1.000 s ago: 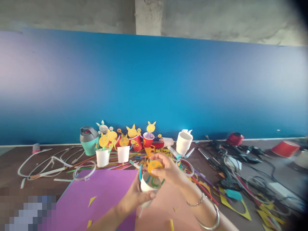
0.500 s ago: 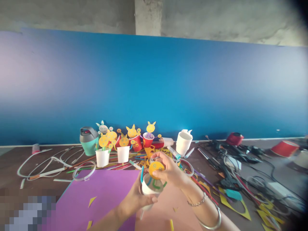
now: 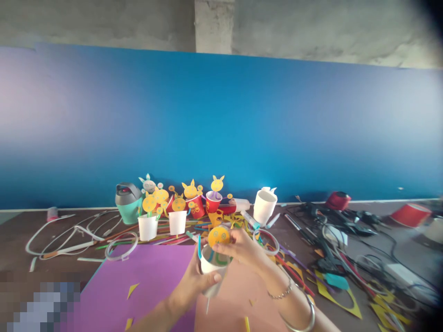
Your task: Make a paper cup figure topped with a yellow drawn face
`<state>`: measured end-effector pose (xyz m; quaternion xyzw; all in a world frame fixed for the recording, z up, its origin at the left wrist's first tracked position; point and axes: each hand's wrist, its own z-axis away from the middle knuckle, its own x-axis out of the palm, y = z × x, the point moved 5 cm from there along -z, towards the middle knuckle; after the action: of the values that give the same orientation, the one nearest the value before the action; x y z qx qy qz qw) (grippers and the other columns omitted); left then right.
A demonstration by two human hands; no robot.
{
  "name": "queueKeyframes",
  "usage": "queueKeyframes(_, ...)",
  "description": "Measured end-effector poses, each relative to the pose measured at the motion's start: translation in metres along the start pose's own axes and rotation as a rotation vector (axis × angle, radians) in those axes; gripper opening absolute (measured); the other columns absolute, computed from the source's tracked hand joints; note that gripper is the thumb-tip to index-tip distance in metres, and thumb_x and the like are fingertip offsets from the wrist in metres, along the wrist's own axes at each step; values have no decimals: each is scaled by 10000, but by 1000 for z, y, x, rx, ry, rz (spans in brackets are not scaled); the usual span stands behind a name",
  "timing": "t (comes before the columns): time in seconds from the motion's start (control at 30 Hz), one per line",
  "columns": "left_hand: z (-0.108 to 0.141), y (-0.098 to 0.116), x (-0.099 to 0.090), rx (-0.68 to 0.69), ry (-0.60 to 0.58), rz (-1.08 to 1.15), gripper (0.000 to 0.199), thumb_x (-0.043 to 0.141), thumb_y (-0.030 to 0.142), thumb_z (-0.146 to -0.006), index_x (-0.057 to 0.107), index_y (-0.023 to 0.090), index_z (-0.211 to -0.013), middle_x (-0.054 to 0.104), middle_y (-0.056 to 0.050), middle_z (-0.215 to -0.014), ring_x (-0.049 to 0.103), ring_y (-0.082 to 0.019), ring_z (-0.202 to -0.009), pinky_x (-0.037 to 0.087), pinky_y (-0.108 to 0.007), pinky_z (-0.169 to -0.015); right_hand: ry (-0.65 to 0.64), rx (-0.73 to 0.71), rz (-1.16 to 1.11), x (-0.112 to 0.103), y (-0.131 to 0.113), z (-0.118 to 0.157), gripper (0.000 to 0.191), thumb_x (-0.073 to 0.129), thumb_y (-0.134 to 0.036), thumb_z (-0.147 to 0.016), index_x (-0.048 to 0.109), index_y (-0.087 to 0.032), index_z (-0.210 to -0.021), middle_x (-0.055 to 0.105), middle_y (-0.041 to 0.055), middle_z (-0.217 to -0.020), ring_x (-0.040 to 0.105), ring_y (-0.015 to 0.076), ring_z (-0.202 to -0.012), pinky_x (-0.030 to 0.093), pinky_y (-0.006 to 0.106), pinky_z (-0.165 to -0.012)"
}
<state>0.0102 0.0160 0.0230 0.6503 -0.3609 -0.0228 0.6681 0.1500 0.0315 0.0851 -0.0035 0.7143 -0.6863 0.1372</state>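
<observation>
My left hand (image 3: 194,275) is wrapped round a white paper cup (image 3: 212,267), held tilted above the paper sheets. A blue strip rises at the cup's left rim, a green one shows inside it, and a thin white stick pokes out below. Between the thumb and fingers of my right hand (image 3: 238,246) is a round yellow paper face (image 3: 218,236), just over the cup's mouth. Whether the face touches the cup is unclear.
Purple paper (image 3: 145,281) and orange paper (image 3: 242,295) lie in front. Behind stand decorated cups (image 3: 147,228), a teal flask (image 3: 128,207) and stacked white cups (image 3: 265,207). Cables, black tools and yellow scraps (image 3: 337,295) cover the right side.
Both hands have moved slightly left with the cup and the yellow face. The face has risen a little and now shows more fully toward the camera.
</observation>
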Motion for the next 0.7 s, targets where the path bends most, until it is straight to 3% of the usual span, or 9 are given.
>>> queueKeyframes(0.13,1,-3,0,-13,2,7,907,851,353,-620,392,298,-1400,582,-127,-1295,524,-347,-1201,368,-488,-1022,-21,26,-77,6,-4,1,308,764,-445,-681,749,-188,-851,729,43,-813,677,254,-859,546,338,-758)
queueKeyframes(0.47,4,9,17,-10,-5,-6,881,873,356,-586,465,265,-1362,595,-136,-1288,473,-358,-1255,332,-463,-1050,-9,47,-61,3,-1,3,277,778,-416,-662,752,-175,-796,724,47,-767,675,232,-772,542,305,-670)
queueKeyframes(0.7,2,-1,5,-26,7,3,898,861,357,-598,431,269,-1382,618,-140,-1236,516,-366,-1208,358,-501,-1024,-75,12,-27,-3,5,-3,396,808,-462,-623,767,-150,-864,738,58,-807,674,232,-771,540,296,-651)
